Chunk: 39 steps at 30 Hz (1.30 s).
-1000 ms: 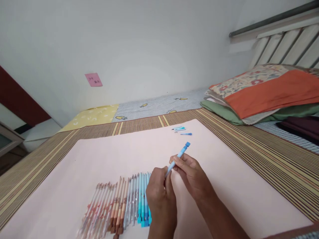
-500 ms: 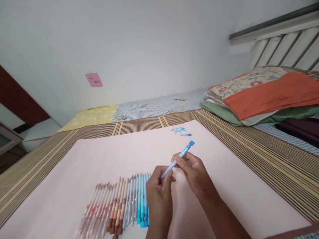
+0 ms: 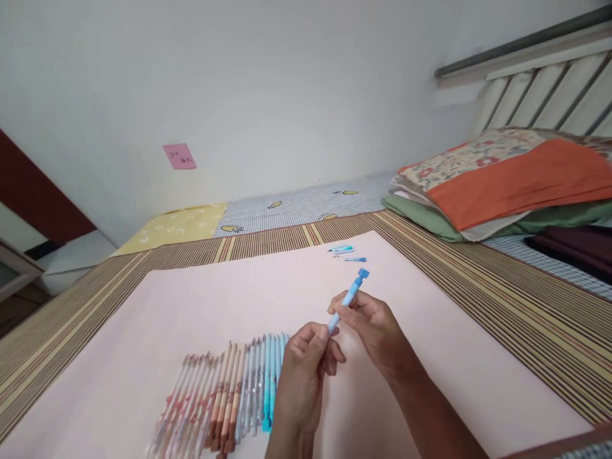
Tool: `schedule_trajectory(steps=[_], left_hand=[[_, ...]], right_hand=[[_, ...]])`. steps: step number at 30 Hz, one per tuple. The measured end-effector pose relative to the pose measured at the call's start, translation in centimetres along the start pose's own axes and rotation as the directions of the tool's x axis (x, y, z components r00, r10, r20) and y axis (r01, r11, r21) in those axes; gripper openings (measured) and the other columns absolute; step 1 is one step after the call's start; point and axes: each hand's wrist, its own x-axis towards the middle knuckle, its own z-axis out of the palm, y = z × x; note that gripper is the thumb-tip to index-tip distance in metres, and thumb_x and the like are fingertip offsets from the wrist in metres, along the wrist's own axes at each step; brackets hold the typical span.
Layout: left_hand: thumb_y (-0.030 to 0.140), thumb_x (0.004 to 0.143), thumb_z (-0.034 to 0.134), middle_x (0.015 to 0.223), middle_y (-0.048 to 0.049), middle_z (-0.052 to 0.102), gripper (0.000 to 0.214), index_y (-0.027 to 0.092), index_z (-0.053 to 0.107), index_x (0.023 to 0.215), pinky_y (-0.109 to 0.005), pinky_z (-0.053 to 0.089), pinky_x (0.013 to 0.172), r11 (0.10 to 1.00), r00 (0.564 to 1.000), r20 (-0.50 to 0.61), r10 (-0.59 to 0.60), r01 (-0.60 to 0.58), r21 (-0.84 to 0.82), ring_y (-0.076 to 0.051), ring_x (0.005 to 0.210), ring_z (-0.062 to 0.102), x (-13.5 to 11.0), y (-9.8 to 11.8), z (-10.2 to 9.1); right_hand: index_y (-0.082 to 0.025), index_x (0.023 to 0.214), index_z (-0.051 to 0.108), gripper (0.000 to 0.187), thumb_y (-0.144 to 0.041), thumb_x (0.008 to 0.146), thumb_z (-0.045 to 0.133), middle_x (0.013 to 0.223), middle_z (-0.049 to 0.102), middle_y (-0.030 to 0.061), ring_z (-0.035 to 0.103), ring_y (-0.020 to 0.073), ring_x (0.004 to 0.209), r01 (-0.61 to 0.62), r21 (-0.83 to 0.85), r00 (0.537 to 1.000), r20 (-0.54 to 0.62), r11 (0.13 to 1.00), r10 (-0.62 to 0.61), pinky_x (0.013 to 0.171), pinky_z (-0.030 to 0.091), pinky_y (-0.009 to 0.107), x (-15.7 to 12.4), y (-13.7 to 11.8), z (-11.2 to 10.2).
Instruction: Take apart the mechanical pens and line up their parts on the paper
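A light-blue pen [image 3: 351, 294] with a darker blue block-shaped top slants up and to the right between my hands. My right hand [image 3: 370, 322] pinches its barrel around the middle. At its lower end, my left hand [image 3: 308, 357] closes thumb and forefinger on the tip, which the fingers hide. Just left of my left hand lies a row of pens: several turquoise-blue pens [image 3: 268, 376], clear pens [image 3: 251, 376], brown-and-peach pens [image 3: 228, 395] and pinkish clear pens [image 3: 189, 398]. My left forearm covers part of the blue ones.
Small blue pen parts [image 3: 345, 252] lie near the far right corner of the pale pink sheet [image 3: 215, 293]. Under it is a striped mat [image 3: 478, 280]. Folded cushions and cloths [image 3: 516, 172] are piled at the right, below a radiator [image 3: 549, 95]. A pink note [image 3: 180, 156] is on the wall.
The held pen has become steeper, and its top has shifted slightly left and down. My left hand has slid toward the right hand along the pen, its other fingers now loosely spread.
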Motion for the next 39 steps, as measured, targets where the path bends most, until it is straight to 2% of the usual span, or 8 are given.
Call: schedule_trajectory(steps=[7,14,18,21,24,28,32,39], left_hand=[[0.037,0.091,0.059,0.077,-0.0033,0.067,0.020,0.022,0.072,0.089,-0.028,0.042,0.068,0.723,0.847,-0.178,0.501,-0.296,0.625,-0.018,0.070,0.056,-1.4,0.4,0.9],[0.047,0.086,0.064,0.057,0.0034,0.051,0.032,0.019,0.060,0.072,-0.023,0.034,0.055,0.950,0.950,-0.227,0.214,-0.149,0.275,-0.011,0.054,0.040,-0.5,0.6,-0.3],[0.045,0.081,0.070,0.053,0.0051,0.045,0.031,0.017,0.062,0.070,-0.022,0.024,0.051,0.935,0.974,-0.197,0.110,-0.034,0.353,-0.009,0.052,0.033,-0.1,1.7,-2.4],[0.046,0.077,0.074,0.054,0.0067,0.040,0.031,0.016,0.065,0.073,-0.023,0.020,0.051,0.906,0.977,-0.179,0.116,-0.030,0.422,-0.009,0.052,0.029,-0.2,3.0,-4.3],[0.048,0.077,0.073,0.052,0.0085,0.033,0.034,0.016,0.065,0.073,-0.023,0.017,0.050,0.895,0.990,-0.123,0.071,-0.009,0.446,-0.008,0.051,0.024,-0.4,3.8,-5.8],[0.054,0.080,0.069,0.053,0.0060,0.047,0.038,0.016,0.063,0.079,-0.024,0.026,0.050,0.859,0.983,-0.160,0.089,0.005,0.511,-0.010,0.050,0.034,-0.2,3.3,-6.8],[0.060,0.080,0.067,0.062,0.0018,0.060,0.052,0.015,0.063,0.105,-0.028,0.039,0.057,0.829,0.939,-0.290,0.187,0.008,0.559,-0.015,0.055,0.047,0.3,2.7,-7.2],[0.062,0.079,0.067,0.065,0.0009,0.062,0.054,0.016,0.064,0.107,-0.028,0.040,0.057,0.873,0.922,-0.331,0.202,-0.016,0.488,-0.015,0.057,0.049,0.6,2.5,-7.5]], right_hand=[[-0.018,0.077,0.070,0.031,-0.048,0.076,0.078,0.079,0.062,0.0033,0.056,0.0185,0.077,-0.155,0.256,0.985,-0.038,0.954,0.170,0.079,0.047,0.035,-0.1,0.9,1.8],[-0.018,0.101,0.072,0.059,-0.072,0.081,0.060,0.092,0.069,0.0109,0.061,0.0217,0.079,-0.182,0.269,0.983,0.033,0.946,0.180,0.077,0.050,0.039,0.8,1.1,-0.3],[-0.025,0.115,0.070,0.042,-0.056,0.087,0.063,0.113,0.068,0.0112,0.061,0.0275,0.101,0.117,-0.240,0.934,-0.303,0.964,-0.188,0.087,0.047,0.043,1.0,0.1,-1.7],[-0.027,0.105,0.075,0.019,-0.033,0.088,0.068,0.108,0.071,0.0085,0.058,0.0284,0.104,0.369,-0.608,0.918,0.120,0.703,-0.378,0.093,0.041,0.044,0.3,-0.9,-1.0],[-0.024,0.081,0.073,0.010,-0.018,0.085,0.066,0.080,0.069,0.0049,0.058,0.0231,0.081,0.403,-0.655,0.903,0.396,0.638,-0.164,0.075,0.042,0.036,-0.8,-0.8,1.0],[-0.021,0.063,0.057,0.019,-0.011,0.076,0.065,0.056,0.052,-0.0041,0.043,0.0121,0.052,0.085,-0.630,0.943,0.301,0.772,0.143,0.051,0.028,0.027,-2.5,1.2,3.0],[-0.022,0.089,0.065,0.022,-0.011,0.069,0.065,0.056,0.054,-0.0061,0.047,0.0124,0.047,-0.146,-0.582,0.944,0.161,0.800,0.289,0.049,0.027,0.026,-4.0,4.6,3.9],[-0.022,0.122,0.064,0.046,-0.021,0.076,0.068,0.079,0.071,0.0016,0.065,0.0181,0.069,-0.077,-0.674,0.927,0.223,0.735,0.302,0.062,0.040,0.027,-5.2,5.8,4.4]])
